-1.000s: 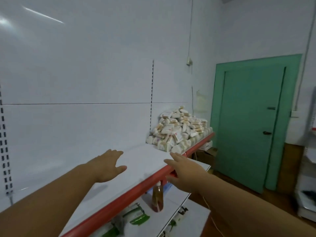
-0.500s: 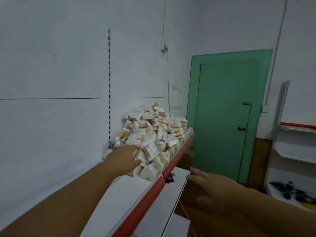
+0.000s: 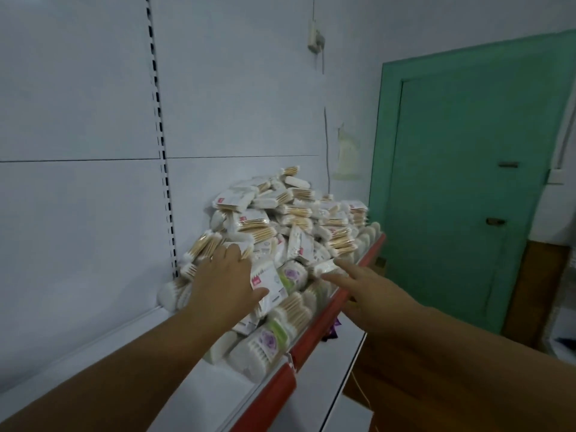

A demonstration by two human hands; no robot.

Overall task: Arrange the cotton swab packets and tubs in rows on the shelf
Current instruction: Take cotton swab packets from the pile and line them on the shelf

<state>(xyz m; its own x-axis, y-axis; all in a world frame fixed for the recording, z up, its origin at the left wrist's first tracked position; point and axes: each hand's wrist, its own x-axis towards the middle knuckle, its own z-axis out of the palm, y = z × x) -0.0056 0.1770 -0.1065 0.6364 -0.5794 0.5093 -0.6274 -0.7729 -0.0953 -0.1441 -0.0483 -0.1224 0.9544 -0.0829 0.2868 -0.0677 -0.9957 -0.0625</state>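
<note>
Closest to the person, the shelf [image 3: 199,385] has a white top and a red front. On it, at 12 o'clock, the round tubs [image 3: 265,341] lie on their sides, some with a purple flower on them. They look light and smooth, so they may roll. It is best to hold one around its middle.

The left hand [image 3: 223,285] lies flat on the pile at 11 o'clock. Its fingers [image 3: 232,255] are spread out and press on the packets [image 3: 280,219], but they do not grab any. The right hand [image 3: 371,288] is at 1 o'clock with straight fingers and holds nothing. I cannot tell if it touches the pile.

The packets are heaped high behind the hands. They look soft, thin and slippery, so hold one by its flat sides. Far off at 2 o'clock is a green door [image 3: 467,182].
</note>
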